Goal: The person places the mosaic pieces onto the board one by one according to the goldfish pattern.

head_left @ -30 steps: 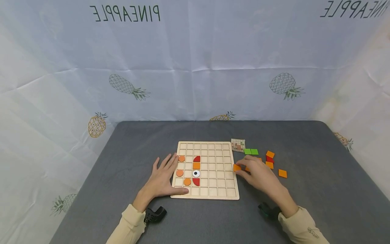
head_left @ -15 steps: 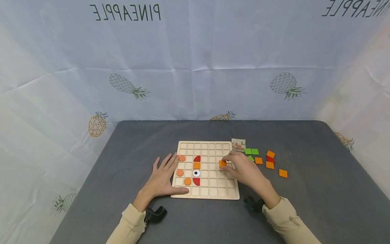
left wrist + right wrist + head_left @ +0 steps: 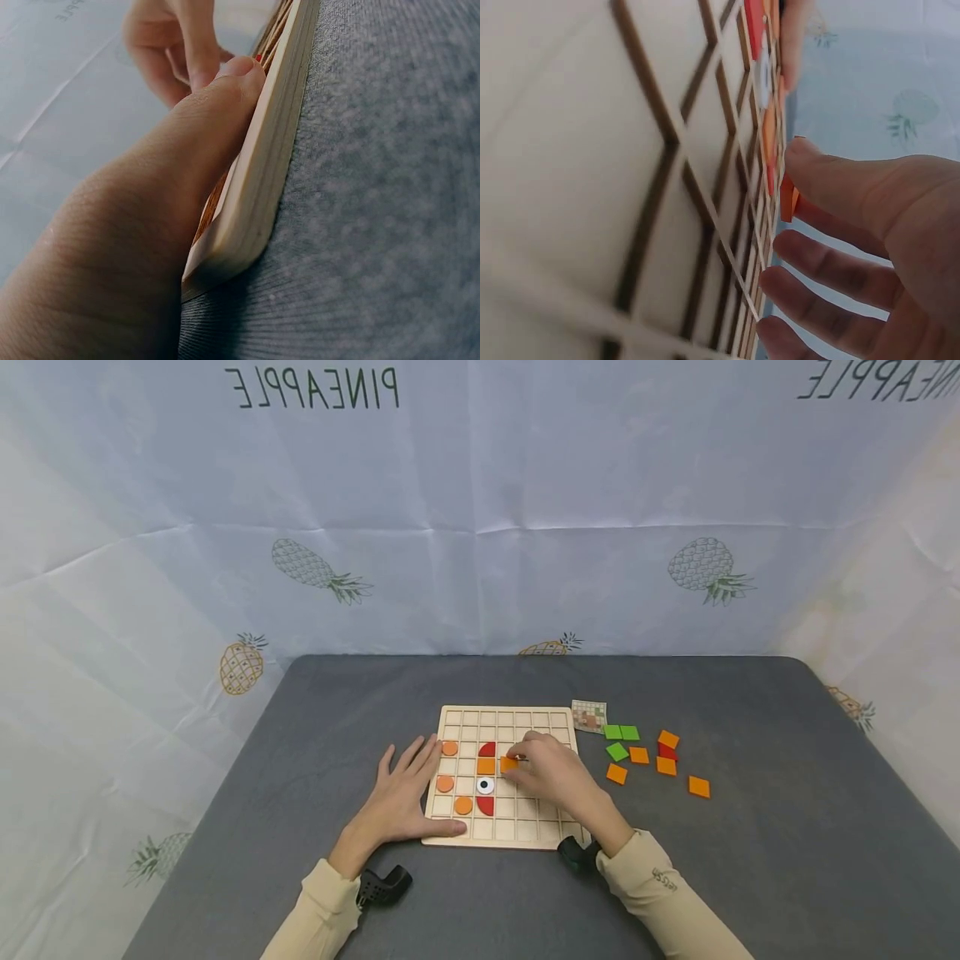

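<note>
1 pinched orange tile [image 3: 507, 764], part-hidden

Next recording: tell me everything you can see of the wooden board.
The board is pale, wood-like and square-looking, with rounded corners, a layered edge and raised strips forming a grid of cells. It lies flat on the dark grey table. On it are three orange discs, two curved red pieces, an orange square and a white disc with a black dot. The left hand rests on its left side; the right hand, pinching an orange tile, is over it, contact unclear.
</note>
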A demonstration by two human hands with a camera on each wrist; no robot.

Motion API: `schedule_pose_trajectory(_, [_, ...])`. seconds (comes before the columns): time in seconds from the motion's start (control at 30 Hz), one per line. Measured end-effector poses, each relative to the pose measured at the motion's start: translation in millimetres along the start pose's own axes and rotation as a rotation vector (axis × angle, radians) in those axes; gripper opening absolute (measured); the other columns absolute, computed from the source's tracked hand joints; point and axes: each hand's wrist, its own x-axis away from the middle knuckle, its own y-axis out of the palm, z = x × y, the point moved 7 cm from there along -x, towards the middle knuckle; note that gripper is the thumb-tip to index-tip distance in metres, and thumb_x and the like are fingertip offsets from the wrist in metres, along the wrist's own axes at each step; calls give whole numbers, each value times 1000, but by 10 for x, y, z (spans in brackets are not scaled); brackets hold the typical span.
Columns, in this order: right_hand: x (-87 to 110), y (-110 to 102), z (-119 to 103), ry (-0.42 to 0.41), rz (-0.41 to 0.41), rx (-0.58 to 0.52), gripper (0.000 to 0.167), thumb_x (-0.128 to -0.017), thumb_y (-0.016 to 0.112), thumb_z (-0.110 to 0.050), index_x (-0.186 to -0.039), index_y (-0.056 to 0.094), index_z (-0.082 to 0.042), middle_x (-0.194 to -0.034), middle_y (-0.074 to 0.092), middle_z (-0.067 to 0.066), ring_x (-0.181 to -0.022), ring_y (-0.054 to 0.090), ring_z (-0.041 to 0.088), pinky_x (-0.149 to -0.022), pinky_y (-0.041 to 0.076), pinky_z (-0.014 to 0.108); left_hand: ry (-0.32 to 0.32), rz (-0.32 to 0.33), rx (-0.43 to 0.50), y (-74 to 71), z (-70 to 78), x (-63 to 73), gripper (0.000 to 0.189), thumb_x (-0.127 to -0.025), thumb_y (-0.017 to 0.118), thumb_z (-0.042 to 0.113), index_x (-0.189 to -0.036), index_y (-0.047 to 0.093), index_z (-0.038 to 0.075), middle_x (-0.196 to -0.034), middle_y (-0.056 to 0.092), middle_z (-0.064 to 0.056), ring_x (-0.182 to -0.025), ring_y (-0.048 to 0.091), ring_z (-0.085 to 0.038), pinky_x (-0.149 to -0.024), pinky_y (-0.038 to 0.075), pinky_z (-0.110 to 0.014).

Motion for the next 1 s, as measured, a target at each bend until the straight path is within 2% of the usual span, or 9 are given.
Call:
schedule_pose_trajectory(0.5, [-63,98,22,57,-15,-17,24,-86,84,-22,-107,81,-11,-97,70,4,-81,60,15,-70,52,31,-6,-12,-17,-3,1,-10,133,-69,56,94,-164,22,7,-172,20,-13,-159,21,-39,-120,7,-75])
schedule_pose_trajectory(0.77, [-56,78,26,67,5,-21,23,-85,84,-22,-105,82,-10,-96,70,5,-82,63,18,-70,54,33,-13,-18,-9,25,-8,-14,135,-68,52,98,-164,20,9,-172,19,-11,-159,19,-37,-121,6,-74])
schedule_pose_trajectory(1.0, [-36,71,41,74,8,-52,21,-85,84,-18,-103,82,-8,-96,70,7,-82,63,19,-73,55,35,3,5,-9,4,0,-2,134,-69,52,97,-163,24,7,-171,23,-13,-158,22,-39,-119,8,-75])
